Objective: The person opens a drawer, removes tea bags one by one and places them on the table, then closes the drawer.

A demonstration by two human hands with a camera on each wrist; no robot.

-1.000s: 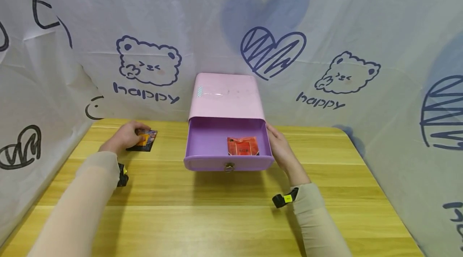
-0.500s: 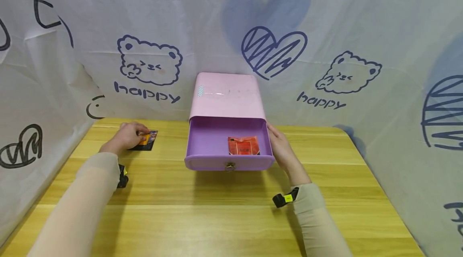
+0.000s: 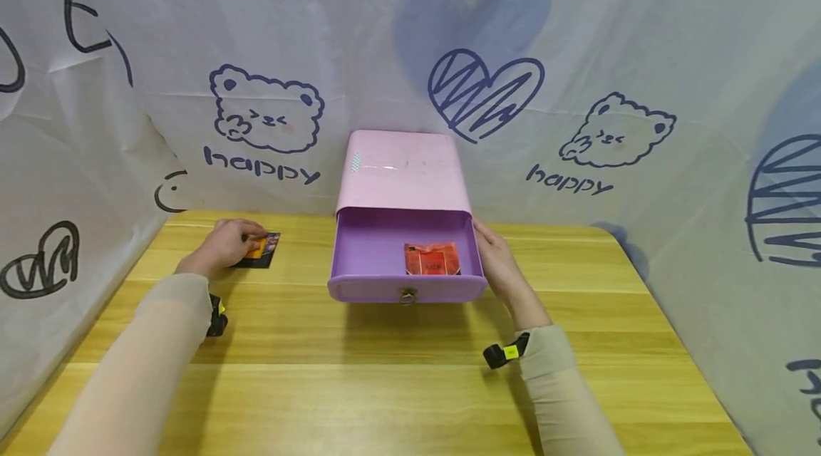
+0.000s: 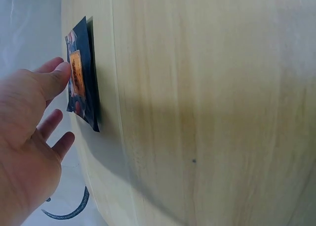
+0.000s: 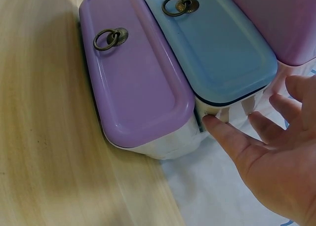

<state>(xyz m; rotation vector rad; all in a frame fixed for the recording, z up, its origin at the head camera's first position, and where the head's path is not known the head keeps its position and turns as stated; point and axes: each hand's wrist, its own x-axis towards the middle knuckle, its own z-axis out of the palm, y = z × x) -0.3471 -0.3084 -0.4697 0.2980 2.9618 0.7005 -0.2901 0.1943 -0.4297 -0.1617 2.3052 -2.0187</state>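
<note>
My left hand is at a small dark packet with an orange label, on the left side of the table. In the left wrist view, thumb and forefinger pinch the packet by its label while the other fingers stay loose. My right hand rests along the right side of a pink drawer cabinet, its fingers spread against the side wall in the right wrist view. The top purple drawer is pulled out. Inside it lies a red packet, toward the front right.
Below the pulled-out drawer are a blue drawer and a lower purple drawer, both closed, each with a ring handle. The wooden table meets a white printed curtain behind the cabinet and on both sides.
My left fingers have shifted very slightly on the dark packet. The right hand, the drawer and the red packet have stayed where they were.
</note>
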